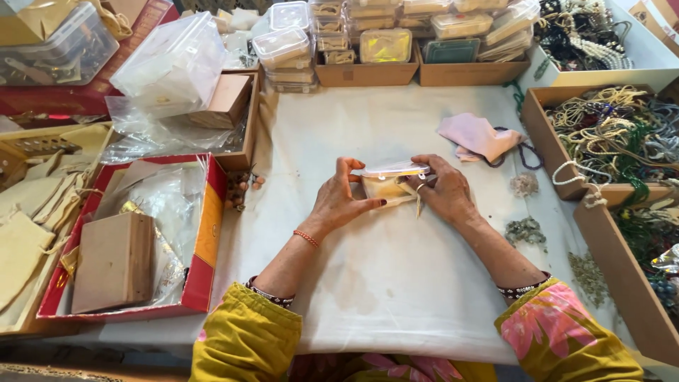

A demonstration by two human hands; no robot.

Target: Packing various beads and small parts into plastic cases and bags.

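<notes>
Both my hands meet at the middle of a white cloth-covered table (396, 283). My left hand (338, 198) and my right hand (444, 189) together hold a small clear plastic box (393, 177) with a cream pouch inside; its lid is partly lifted, with fingers of both hands on its edges. A drawstring hangs from the pouch by my right hand. An orange bead bracelet circles my left wrist.
A pink cloth pouch (477, 136) lies behind my right hand. Small bead clusters (525, 230) sit to the right. Cardboard boxes of necklaces (608, 131) line the right edge. A red box (201, 262) with a cardboard carton stands left. Stacked clear boxes (283, 46) are at the back.
</notes>
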